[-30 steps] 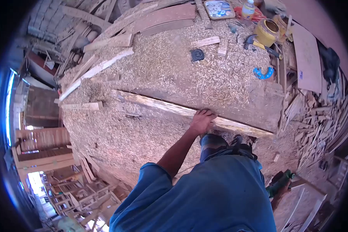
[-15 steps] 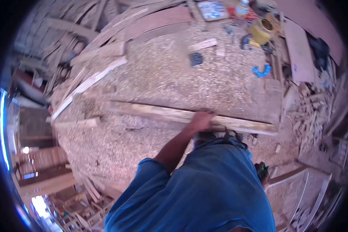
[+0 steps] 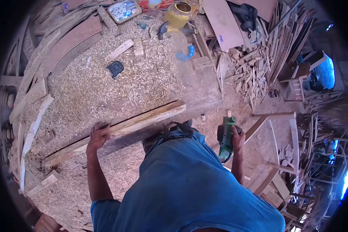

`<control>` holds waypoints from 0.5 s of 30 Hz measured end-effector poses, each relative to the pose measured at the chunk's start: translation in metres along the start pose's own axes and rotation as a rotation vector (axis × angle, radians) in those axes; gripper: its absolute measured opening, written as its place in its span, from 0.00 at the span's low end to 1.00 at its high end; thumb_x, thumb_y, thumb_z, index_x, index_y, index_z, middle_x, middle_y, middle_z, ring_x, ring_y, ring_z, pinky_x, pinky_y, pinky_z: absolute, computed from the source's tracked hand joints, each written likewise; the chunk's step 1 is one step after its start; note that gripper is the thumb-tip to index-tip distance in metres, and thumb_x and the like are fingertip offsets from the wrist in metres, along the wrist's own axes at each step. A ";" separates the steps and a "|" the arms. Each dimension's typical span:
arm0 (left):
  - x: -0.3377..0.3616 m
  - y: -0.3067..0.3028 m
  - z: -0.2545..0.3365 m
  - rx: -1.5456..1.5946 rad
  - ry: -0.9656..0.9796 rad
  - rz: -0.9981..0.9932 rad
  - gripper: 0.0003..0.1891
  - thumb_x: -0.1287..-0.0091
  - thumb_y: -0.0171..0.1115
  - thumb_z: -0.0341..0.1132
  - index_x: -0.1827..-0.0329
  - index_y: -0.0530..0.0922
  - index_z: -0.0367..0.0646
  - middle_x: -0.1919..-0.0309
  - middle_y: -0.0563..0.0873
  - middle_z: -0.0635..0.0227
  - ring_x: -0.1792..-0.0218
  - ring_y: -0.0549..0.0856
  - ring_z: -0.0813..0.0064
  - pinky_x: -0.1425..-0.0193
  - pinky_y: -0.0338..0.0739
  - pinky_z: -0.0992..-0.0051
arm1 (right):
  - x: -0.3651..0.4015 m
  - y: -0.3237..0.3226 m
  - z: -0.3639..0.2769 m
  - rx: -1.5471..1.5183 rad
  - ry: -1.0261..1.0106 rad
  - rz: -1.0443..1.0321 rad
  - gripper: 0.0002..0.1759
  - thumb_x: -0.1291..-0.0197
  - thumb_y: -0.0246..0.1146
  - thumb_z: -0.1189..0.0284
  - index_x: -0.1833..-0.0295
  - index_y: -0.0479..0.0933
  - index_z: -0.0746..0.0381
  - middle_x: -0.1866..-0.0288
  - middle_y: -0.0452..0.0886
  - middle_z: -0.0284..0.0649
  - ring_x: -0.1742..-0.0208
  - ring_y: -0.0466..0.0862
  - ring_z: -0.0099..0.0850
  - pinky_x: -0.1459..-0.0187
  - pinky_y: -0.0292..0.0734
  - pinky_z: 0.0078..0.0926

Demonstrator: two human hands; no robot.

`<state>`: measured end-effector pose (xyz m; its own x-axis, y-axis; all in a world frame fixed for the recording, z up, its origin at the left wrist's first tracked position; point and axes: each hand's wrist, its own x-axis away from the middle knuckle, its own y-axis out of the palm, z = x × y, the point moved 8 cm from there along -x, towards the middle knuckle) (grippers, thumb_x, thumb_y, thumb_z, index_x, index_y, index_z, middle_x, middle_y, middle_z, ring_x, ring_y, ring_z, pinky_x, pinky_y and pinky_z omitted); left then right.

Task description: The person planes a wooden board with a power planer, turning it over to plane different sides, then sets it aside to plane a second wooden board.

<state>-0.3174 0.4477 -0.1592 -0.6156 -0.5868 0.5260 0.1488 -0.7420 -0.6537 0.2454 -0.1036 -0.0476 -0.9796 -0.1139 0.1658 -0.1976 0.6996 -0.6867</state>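
A long wooden beam lies at a slant across the shaving-covered work surface in front of me. My left hand is on its left part, fingers over the far edge and thumb on the near side. Out to the right, my right hand is closed around a green electric planer, held beside my body and apart from the beam. A black tape measure sits among the shavings beyond the beam.
Two short wood offcuts, a hammer, a yellow container and a blue curved object lie farther back. Boards line the left side. A wooden frame stands at right, near scrap wood.
My view has swung to the right. My left hand has shifted leftward along the beam. The planer, mostly hidden beside my body before, now shows fully in my right hand.
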 end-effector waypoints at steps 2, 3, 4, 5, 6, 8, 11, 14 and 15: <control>0.011 0.003 0.000 -0.076 -0.010 0.090 0.40 0.38 0.79 0.55 0.19 0.77 0.75 0.11 0.58 0.50 0.14 0.56 0.41 0.10 0.44 0.45 | -0.002 0.019 -0.056 0.024 0.028 -0.104 0.29 0.29 0.73 0.49 0.44 0.90 0.66 0.62 0.88 0.34 0.65 0.83 0.25 0.61 0.80 0.30; 0.025 -0.006 0.020 -0.132 -0.034 0.137 0.40 0.36 0.77 0.57 0.17 0.76 0.68 0.11 0.57 0.50 0.13 0.55 0.41 0.09 0.41 0.45 | -0.008 0.027 -0.077 0.014 -0.067 -0.118 0.29 0.29 0.73 0.48 0.44 0.90 0.66 0.63 0.88 0.35 0.67 0.82 0.25 0.62 0.80 0.30; 0.034 -0.006 0.032 -0.187 -0.056 0.183 0.42 0.33 0.75 0.58 0.16 0.75 0.61 0.10 0.55 0.49 0.13 0.55 0.41 0.09 0.38 0.45 | -0.014 0.034 -0.098 0.006 -0.164 -0.130 0.29 0.28 0.72 0.48 0.44 0.90 0.66 0.65 0.87 0.35 0.68 0.82 0.25 0.63 0.79 0.30; 0.038 0.001 0.025 -0.228 -0.086 0.271 0.43 0.34 0.75 0.61 0.15 0.74 0.63 0.10 0.56 0.48 0.13 0.54 0.40 0.10 0.40 0.42 | -0.021 0.041 -0.111 0.037 -0.162 -0.122 0.29 0.28 0.72 0.47 0.47 0.89 0.66 0.66 0.86 0.34 0.69 0.81 0.25 0.64 0.79 0.30; 0.042 0.010 0.010 -0.270 -0.118 0.362 0.44 0.35 0.75 0.63 0.15 0.73 0.66 0.11 0.56 0.47 0.13 0.54 0.38 0.11 0.43 0.40 | -0.030 0.051 -0.125 0.064 -0.161 -0.116 0.30 0.28 0.71 0.46 0.49 0.89 0.66 0.68 0.85 0.34 0.70 0.81 0.25 0.65 0.78 0.31; 0.047 0.025 0.002 -0.324 -0.162 0.563 0.47 0.36 0.75 0.66 0.13 0.69 0.68 0.11 0.57 0.45 0.13 0.53 0.36 0.12 0.44 0.37 | -0.048 0.073 -0.148 0.047 -0.168 -0.129 0.30 0.28 0.72 0.45 0.52 0.88 0.67 0.70 0.84 0.34 0.71 0.80 0.26 0.66 0.76 0.31; 0.073 0.034 0.005 -0.370 -0.296 0.797 0.60 0.38 0.74 0.72 0.07 0.54 0.58 0.12 0.54 0.36 0.13 0.53 0.32 0.13 0.47 0.34 | -0.077 0.125 -0.166 -0.159 -0.205 -0.212 0.30 0.28 0.72 0.46 0.53 0.87 0.67 0.72 0.80 0.33 0.72 0.77 0.25 0.69 0.71 0.32; 0.090 0.054 0.003 -0.210 -0.435 1.063 0.68 0.41 0.75 0.75 0.07 0.49 0.49 0.14 0.52 0.29 0.14 0.52 0.29 0.14 0.50 0.33 | -0.100 0.162 -0.185 -0.229 -0.224 -0.276 0.29 0.26 0.71 0.48 0.50 0.87 0.68 0.69 0.84 0.36 0.68 0.81 0.28 0.64 0.77 0.33; 0.085 0.073 -0.012 -0.259 -0.572 1.047 0.73 0.43 0.74 0.78 0.08 0.46 0.37 0.16 0.52 0.22 0.15 0.54 0.24 0.15 0.53 0.33 | -0.110 0.171 -0.188 -0.235 -0.288 -0.255 0.26 0.25 0.70 0.49 0.52 0.86 0.65 0.70 0.82 0.34 0.69 0.80 0.26 0.66 0.75 0.31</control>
<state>-0.3684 0.3471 -0.1688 0.1481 -0.9688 -0.1985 0.1700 0.2227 -0.9600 0.3269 0.1608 -0.0503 -0.8779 -0.4718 0.0823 -0.4526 0.7611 -0.4646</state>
